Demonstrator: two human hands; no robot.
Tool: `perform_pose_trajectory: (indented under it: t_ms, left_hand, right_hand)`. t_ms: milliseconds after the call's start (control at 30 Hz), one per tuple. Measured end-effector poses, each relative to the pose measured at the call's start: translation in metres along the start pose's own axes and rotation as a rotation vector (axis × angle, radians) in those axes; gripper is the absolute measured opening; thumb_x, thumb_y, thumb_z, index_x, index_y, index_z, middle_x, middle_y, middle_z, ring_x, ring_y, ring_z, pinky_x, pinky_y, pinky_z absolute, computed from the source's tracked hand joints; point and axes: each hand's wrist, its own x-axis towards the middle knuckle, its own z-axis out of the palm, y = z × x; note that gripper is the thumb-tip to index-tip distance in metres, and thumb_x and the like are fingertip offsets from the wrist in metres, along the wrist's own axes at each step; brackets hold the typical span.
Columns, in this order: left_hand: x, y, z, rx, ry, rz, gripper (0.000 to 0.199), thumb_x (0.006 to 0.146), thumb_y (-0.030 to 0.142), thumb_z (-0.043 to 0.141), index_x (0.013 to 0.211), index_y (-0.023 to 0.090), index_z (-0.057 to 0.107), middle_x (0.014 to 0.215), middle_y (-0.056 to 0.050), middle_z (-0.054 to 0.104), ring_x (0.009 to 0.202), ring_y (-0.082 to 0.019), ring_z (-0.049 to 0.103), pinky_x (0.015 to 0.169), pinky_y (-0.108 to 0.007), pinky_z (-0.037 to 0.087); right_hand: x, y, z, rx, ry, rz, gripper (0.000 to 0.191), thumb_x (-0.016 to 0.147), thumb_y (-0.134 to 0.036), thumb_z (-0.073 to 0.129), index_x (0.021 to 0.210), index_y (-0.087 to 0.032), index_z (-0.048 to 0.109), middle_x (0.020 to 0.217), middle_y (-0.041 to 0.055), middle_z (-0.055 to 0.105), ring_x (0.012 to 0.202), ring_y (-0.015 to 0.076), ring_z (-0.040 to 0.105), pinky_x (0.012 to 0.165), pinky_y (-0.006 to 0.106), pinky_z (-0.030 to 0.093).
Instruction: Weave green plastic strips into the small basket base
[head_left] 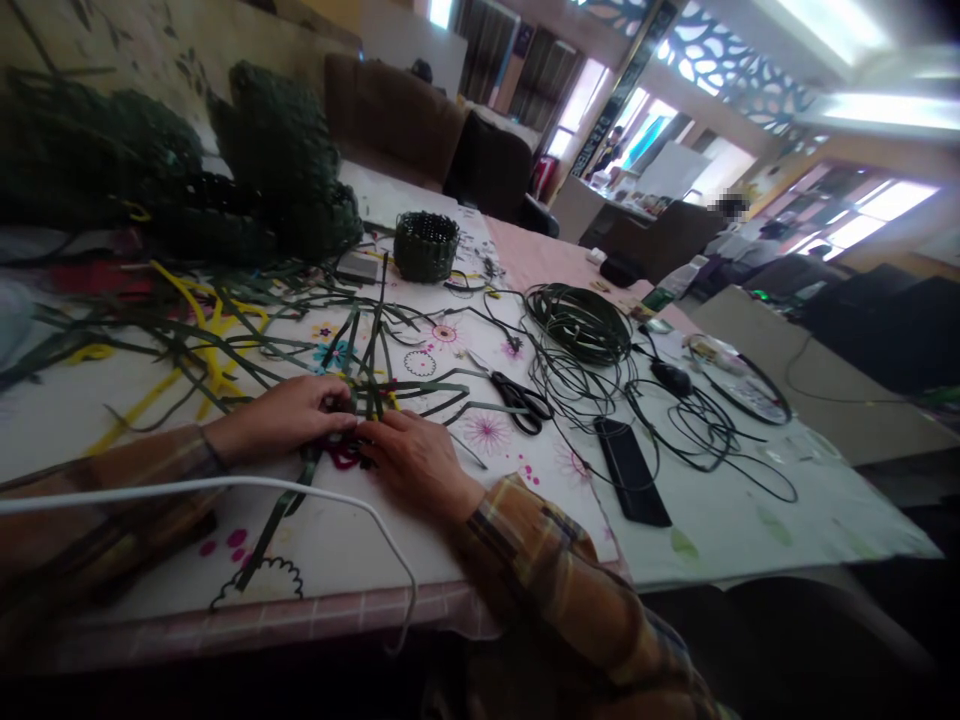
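Note:
Both my hands work close together on a small weaving of dark green strips (369, 392), whose loose ends fan out over the flowered tablecloth. My left hand (304, 412) has its fingers curled round the weaving's left side. From the right, my right hand (412, 455) presses bent fingers against its near edge. Part of the weaving is hidden under my fingers. One wide strip (274, 525) trails toward the table's front edge. Black-handled scissors (521, 400) lie to the right of my right hand. Loose yellow strips (214, 340) are tangled with green ones beyond my left hand.
A small round woven basket (426, 247) stands at the back, near larger dark green woven pieces (277, 150). Rightward lie a coil of green strip (577, 322), a black flat object (631, 472) and a plastic bottle (675, 283). A white cable (300, 487) crosses in front.

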Motion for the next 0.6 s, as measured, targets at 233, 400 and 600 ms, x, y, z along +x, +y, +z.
perform_pose_trajectory:
  t_ms: [233, 400, 600]
  left_hand:
    - [0.003, 0.004, 0.010, -0.030, 0.022, 0.049, 0.025, 0.076, 0.047, 0.056, 0.079, 0.023, 0.056, 0.082, -0.004, 0.064, 0.078, -0.024, 0.060, 0.071, -0.034, 0.048]
    - [0.003, -0.001, 0.020, 0.063, 0.141, 0.034, 0.016, 0.076, 0.039, 0.055, 0.077, 0.023, 0.053, 0.090, -0.007, 0.061, 0.085, -0.027, 0.060, 0.076, -0.037, 0.048]
    - [0.004, 0.006, 0.022, 0.155, 0.060, 0.009, 0.005, 0.078, 0.027, 0.052, 0.075, 0.023, 0.051, 0.086, -0.006, 0.064, 0.083, -0.026, 0.062, 0.078, -0.035, 0.048]
  right_hand:
    - [-0.005, 0.000, 0.006, -0.125, 0.022, -0.123, 0.029, 0.112, -0.030, 0.049, 0.135, -0.027, 0.068, 0.104, 0.0060, 0.067, 0.097, 0.0199, 0.059, 0.069, 0.031, 0.042]
    - [-0.003, -0.006, 0.009, -0.179, 0.011, -0.143, 0.034, 0.114, -0.044, 0.046, 0.133, -0.025, 0.067, 0.106, 0.0070, 0.066, 0.099, 0.0219, 0.057, 0.073, 0.034, 0.046]
    - [0.001, -0.010, -0.001, -0.163, -0.084, -0.167, 0.036, 0.113, -0.048, 0.049, 0.127, -0.020, 0.067, 0.118, 0.0070, 0.067, 0.103, 0.0232, 0.056, 0.079, 0.039, 0.047]
